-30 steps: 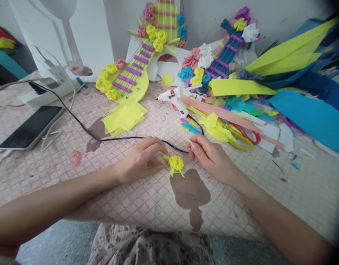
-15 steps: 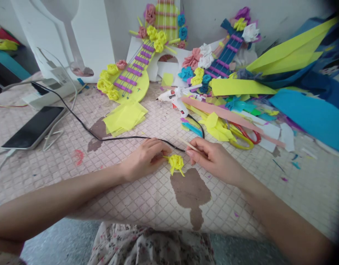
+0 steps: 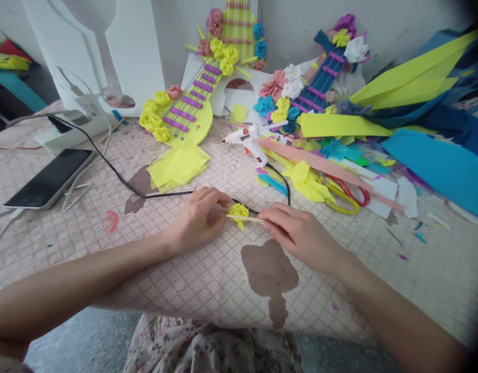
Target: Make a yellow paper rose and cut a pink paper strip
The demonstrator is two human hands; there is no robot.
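Fingers of the left hand (image 3: 198, 220) are pinching a yellow paper flower (image 3: 238, 212), while the right hand (image 3: 297, 233) is gripping a thin wooden stick (image 3: 244, 218) lying across it

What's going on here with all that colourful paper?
A person sits at a table with both hands at a small yellow paper flower. The left hand pinches the flower with its fingers, and the right hand holds a thin wooden stick laid across it. Behind them lie a glue gun, a pile of yellow paper squares and paper guitars covered in flowers.
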